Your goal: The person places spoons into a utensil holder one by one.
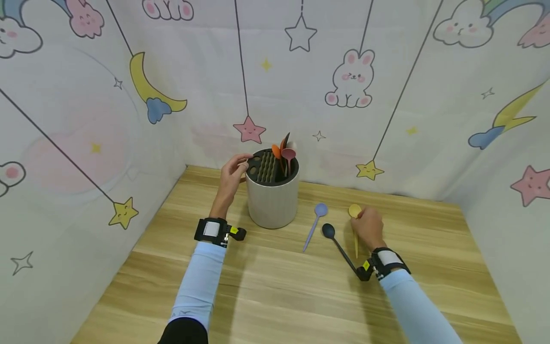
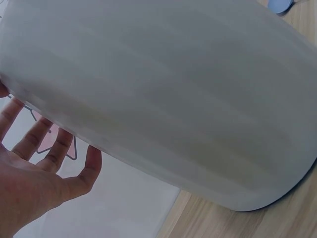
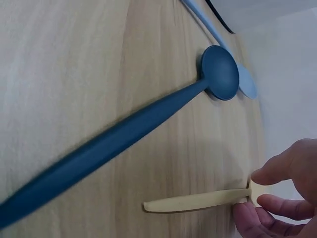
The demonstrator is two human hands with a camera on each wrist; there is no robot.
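A light grey utensil holder (image 1: 272,205) with a black slotted top stands upright on the wooden table. My left hand (image 1: 232,177) holds it at the upper left edge, with bent fingers against its wall in the left wrist view. Farther right, my right hand (image 1: 368,227) pinches a yellow spoon (image 3: 198,201) close to its bowl, which the fingers partly cover. The spoon's handle lies along the table or just over it; I cannot tell which. A dark blue-black spoon (image 1: 328,231) and a lavender spoon (image 1: 321,209) lie to the left of that hand.
Several utensils stand in the holder's right-hand opening, among them an orange one (image 1: 276,151) and a dusty pink spoon (image 1: 288,154). A printed cloth wall (image 1: 301,86) closes off the back and both sides of the table (image 1: 283,291).
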